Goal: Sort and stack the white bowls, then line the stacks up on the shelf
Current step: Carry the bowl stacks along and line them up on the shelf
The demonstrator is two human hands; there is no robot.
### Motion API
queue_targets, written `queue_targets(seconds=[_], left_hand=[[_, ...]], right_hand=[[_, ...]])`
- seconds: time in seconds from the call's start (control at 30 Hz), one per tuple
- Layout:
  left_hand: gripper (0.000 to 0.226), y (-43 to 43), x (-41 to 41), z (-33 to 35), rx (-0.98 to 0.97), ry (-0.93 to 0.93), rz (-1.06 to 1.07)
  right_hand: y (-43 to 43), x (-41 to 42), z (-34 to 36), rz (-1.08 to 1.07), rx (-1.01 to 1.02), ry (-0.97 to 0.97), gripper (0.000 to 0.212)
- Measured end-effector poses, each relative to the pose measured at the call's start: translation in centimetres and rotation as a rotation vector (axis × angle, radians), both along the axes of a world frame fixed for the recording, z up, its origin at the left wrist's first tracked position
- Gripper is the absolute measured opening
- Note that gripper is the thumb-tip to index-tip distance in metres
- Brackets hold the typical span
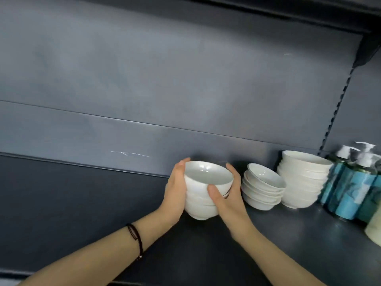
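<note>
Your two hands are clamped on one stack of white bowls (206, 182), one hand on each side. Your left hand (175, 188) is cupped round the stack's left wall, with the thumb up by the top bowl's rim. Your right hand (226, 199) takes the right wall, thumb laid across the front and fingers curled round the back. The stack tilts a little, so the top bowl's mouth is turned toward you. You cannot tell from this view whether its foot touches the shelf (72, 203) or hangs just above it.

The stack is close to the shelf's back edge, in front of the grey back panel (144, 89). Toward the shelf's right end stand two more stacks. A low stack of small bowls (263, 186) is just beside your right hand, apart from it. Past it is a taller stack of wide bowls (303, 178), and these two stand close together. Further right, a tight group of teal pump bottles (350, 182) stands just beside the wide bowls. A pale object (374, 230) is cut off by the picture's right side, nearer the shelf's front edge.

A dark cord bracelet (135, 238) circles your left wrist, and a thin white scratch (129, 154) marks the back panel up and left of your hands
</note>
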State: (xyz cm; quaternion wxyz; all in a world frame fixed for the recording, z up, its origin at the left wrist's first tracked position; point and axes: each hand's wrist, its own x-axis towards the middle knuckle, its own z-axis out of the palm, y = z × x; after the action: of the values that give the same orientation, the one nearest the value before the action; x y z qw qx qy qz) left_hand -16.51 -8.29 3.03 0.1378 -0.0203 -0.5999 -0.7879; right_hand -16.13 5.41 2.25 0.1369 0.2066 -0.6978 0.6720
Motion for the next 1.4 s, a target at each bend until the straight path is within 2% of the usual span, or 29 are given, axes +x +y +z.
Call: queue_targets(seconds=[0.13,0.3,0.43,0.57,0.7,0.83,1.03,1.1,1.2,1.33,1.4], left_hand=[[0.067,-5.8,1.6,0.9,-0.081,0.027,0.123],[0.064,-12.9,5.1,1.2,-0.152,0.123,0.155],[0.09,-19.2,8.2,0.4,-0.234,0.151,0.069],[0.1,-25.6,10.4,0.5,-0.26,0.147,0.127],[0.101,-33.1,12.4,0.4,-0.273,0.128,0.229],[0.083,-41.0,15.0,-0.1,-0.313,0.137,0.344],[0.074,-51.7,18.9,-0.2,-0.317,0.126,0.506],[0.08,-54.8,19.8,-0.3,-0.321,0.122,0.549],[0.104,-59.2,20.7,-0.6,-0.366,0.096,0.609],[0.113,-63.1,21.4,-1.4,-0.387,0.078,0.64],[0.115,-64.5,21.3,-1.7,-0.367,0.084,0.658]], right_hand=[[-5.1,0.0,0.9,0.17,-0.028,-0.032,0.075],[-12.1,0.5,1.5,0.305,-0.021,-0.034,0.068],[-18.0,1.4,1.4,0.394,0.004,-0.062,0.064],[-24.6,2.7,1.4,0.466,0.011,-0.081,0.065],[-32.4,4.0,1.7,0.557,0.019,-0.072,0.077],[-41.2,5.2,1.5,0.656,0.05,-0.038,0.077],[-53.5,7.3,1.4,0.806,0.087,-0.034,0.079],[-56.8,7.8,1.5,0.843,0.1,-0.027,0.088],[-60.9,8.4,1.4,0.875,0.126,-0.007,0.1],[-64.9,8.5,0.7,0.904,0.129,0.009,0.12],[-66.6,8.2,0.7,0.918,0.136,0.002,0.124]])
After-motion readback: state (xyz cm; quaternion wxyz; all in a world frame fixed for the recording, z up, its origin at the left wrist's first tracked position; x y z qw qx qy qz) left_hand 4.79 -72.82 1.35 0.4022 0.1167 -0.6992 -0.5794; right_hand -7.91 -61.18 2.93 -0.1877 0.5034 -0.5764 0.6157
